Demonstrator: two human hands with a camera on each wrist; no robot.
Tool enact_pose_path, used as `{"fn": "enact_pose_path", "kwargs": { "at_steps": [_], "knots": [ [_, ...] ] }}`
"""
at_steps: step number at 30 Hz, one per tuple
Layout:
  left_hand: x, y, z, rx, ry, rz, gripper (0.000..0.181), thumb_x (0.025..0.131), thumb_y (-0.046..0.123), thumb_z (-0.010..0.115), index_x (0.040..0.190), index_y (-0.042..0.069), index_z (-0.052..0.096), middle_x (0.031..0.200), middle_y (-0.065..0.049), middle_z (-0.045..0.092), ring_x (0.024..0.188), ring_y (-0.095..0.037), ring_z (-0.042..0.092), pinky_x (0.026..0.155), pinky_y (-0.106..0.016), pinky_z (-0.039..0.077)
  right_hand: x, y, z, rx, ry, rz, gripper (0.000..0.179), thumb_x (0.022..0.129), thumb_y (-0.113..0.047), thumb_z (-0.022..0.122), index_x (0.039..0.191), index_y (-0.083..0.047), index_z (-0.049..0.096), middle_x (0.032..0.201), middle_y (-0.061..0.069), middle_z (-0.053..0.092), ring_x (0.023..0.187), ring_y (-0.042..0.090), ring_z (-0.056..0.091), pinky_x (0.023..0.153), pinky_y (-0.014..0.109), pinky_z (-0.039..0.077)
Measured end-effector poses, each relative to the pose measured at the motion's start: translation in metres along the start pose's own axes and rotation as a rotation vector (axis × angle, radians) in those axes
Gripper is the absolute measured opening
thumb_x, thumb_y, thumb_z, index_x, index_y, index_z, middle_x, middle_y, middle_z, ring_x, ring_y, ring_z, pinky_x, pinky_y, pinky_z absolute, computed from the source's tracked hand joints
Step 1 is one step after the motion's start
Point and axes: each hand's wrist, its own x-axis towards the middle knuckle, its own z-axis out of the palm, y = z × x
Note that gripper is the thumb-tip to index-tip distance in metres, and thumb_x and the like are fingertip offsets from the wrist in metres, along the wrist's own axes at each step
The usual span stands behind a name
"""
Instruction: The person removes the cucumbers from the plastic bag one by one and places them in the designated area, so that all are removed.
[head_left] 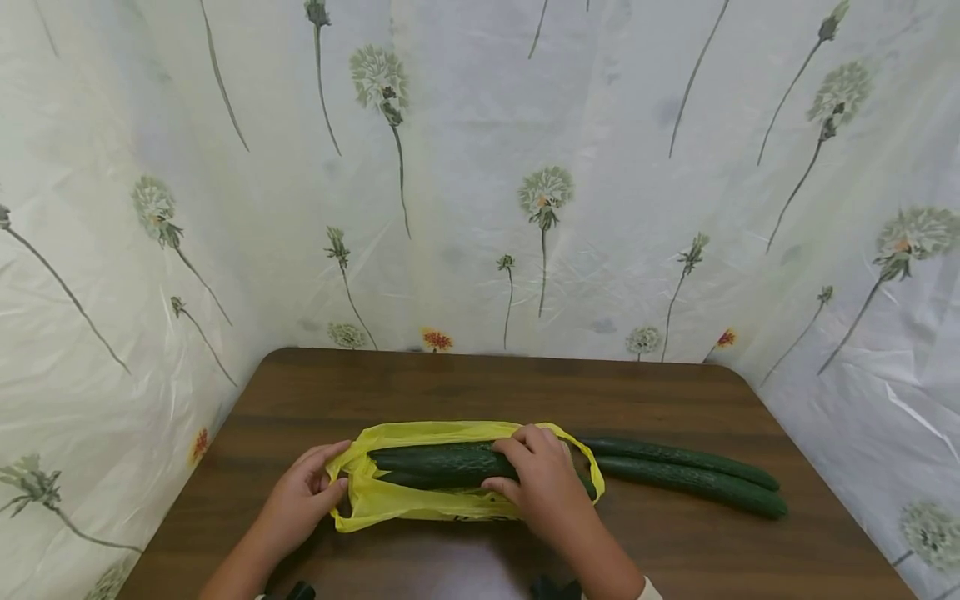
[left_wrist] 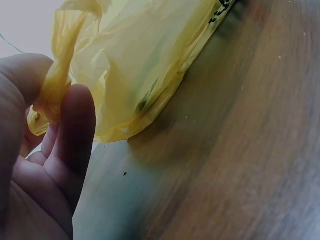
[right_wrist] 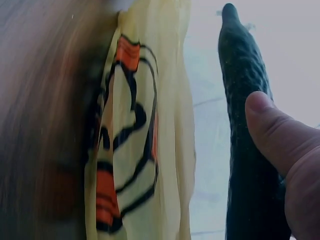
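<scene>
I'm looking at the bag (head_left: 420,506), thin yellow plastic, wrinkling and spreading its loose handles. At its left end, the left hand (head_left: 298,502) is pinching one handle between thumb and fingers, and the film is bunching into a twisted strand. Over the bag's right half, the right hand (head_left: 542,483) is grasping the upper cucumber (head_left: 427,458), dark green, long, bumpy and tapering; in the head view it's lying within the bag's mouth. A lower cucumber (head_left: 442,481) is showing just beside it, partly covered. To the right of the bag, the far cucumber (head_left: 690,457) and the near cucumber (head_left: 697,483) are lying side by side, slightly curving, their left ends hiding behind bag and hand. Under the bag the table (head_left: 465,387) is showing brown wood grain; beyond it a glossy sheet (head_left: 465,125) is hanging, printed with dandelions.

From the left wrist I'm catching dark shapes blurring through the film, too faint to sort out. The right wrist is giving me orange-and-black print (right_wrist: 125,135) on the bag's side, only a dark trace from the head, and the thumb pressing the cucumber's skin.
</scene>
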Motion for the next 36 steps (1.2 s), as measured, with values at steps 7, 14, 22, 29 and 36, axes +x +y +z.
{"fn": "enact_pose_path", "kwargs": {
  "at_steps": [7,14,22,29,36],
  "knots": [
    [-0.003,-0.002,-0.001,-0.009,-0.015,-0.009,0.051,0.097,0.009,0.074,0.146,0.01,0.06,0.135,-0.013,0.058,0.064,-0.009,0.049,0.056,-0.026,0.047,-0.008,0.01,-0.009,-0.042,0.012,0.023,0.044,0.074,-0.04,0.093,0.111,-0.022,0.078,0.106,-0.004,0.061,0.094,0.019,0.055,0.079,0.038,0.046],
    [-0.005,-0.003,-0.003,0.003,-0.025,-0.045,0.051,0.098,0.013,0.074,0.147,0.013,0.06,0.136,-0.01,0.057,0.065,-0.01,0.049,0.056,-0.026,0.048,-0.019,0.02,-0.016,-0.066,0.001,0.063,0.045,0.076,-0.04,0.093,0.114,-0.022,0.078,0.106,-0.005,0.06,0.091,0.016,0.05,0.077,0.035,0.04],
    [-0.003,-0.001,0.0,-0.011,-0.007,-0.006,0.05,0.098,0.012,0.075,0.146,0.011,0.061,0.133,-0.01,0.058,0.067,-0.009,0.048,0.056,-0.025,0.047,-0.028,0.034,-0.018,-0.088,-0.034,0.102,0.044,0.077,-0.041,0.092,0.114,-0.022,0.077,0.106,-0.004,0.059,0.092,0.016,0.049,0.077,0.035,0.04],
    [-0.002,-0.001,0.001,0.001,0.007,0.017,0.05,0.097,0.01,0.075,0.145,0.01,0.062,0.128,-0.009,0.059,0.068,-0.008,0.048,0.057,-0.024,0.046,-0.036,0.044,-0.019,-0.107,-0.03,0.123,0.044,0.076,-0.041,0.092,0.113,-0.023,0.077,0.107,-0.004,0.061,0.095,0.019,0.053,0.077,0.036,0.041],
    [-0.001,-0.001,0.001,-0.003,0.006,0.021,0.05,0.097,0.009,0.075,0.144,0.01,0.062,0.128,-0.009,0.058,0.069,-0.008,0.048,0.057,-0.024,0.046,-0.041,0.056,-0.023,-0.132,0.001,0.128,0.043,0.075,-0.039,0.093,0.111,-0.023,0.077,0.105,-0.005,0.06,0.092,0.017,0.051,0.076,0.036,0.039]
  ]
}}
